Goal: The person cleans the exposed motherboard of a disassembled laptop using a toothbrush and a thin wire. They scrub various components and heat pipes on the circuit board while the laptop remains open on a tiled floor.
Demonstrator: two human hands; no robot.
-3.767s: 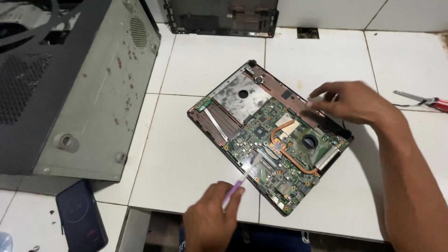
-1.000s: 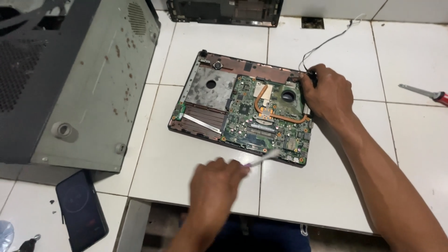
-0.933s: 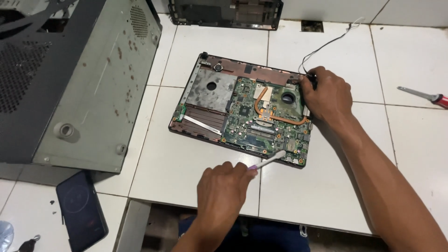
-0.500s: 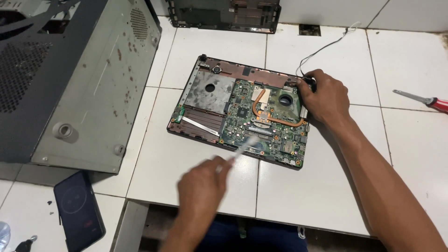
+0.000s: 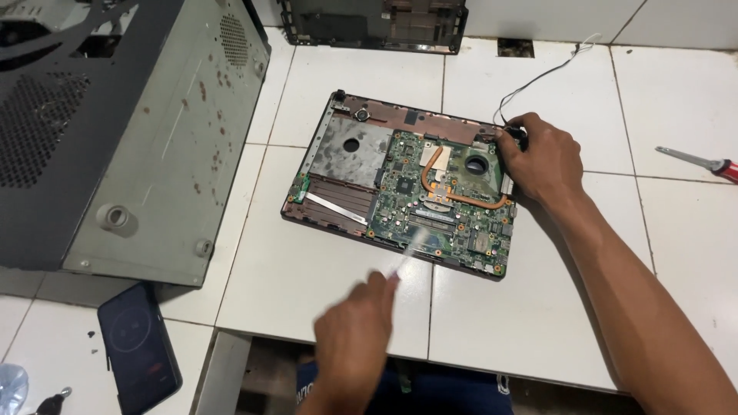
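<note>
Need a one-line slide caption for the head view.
Left hand sweeps a blurred pale brush over an opened laptop's green board; right hand steadies its far corner.

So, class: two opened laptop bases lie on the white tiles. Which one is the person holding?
The near one, the laptop base with its green motherboard exposed: the right hand rests on its corner. The other laptop base lies untouched at the far edge.

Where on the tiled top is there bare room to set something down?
Bare tile lies between the computer case and opened laptop, and right of the right hand up to the screwdriver. The laptop's near edge, by the left hand, is crowded.
</note>
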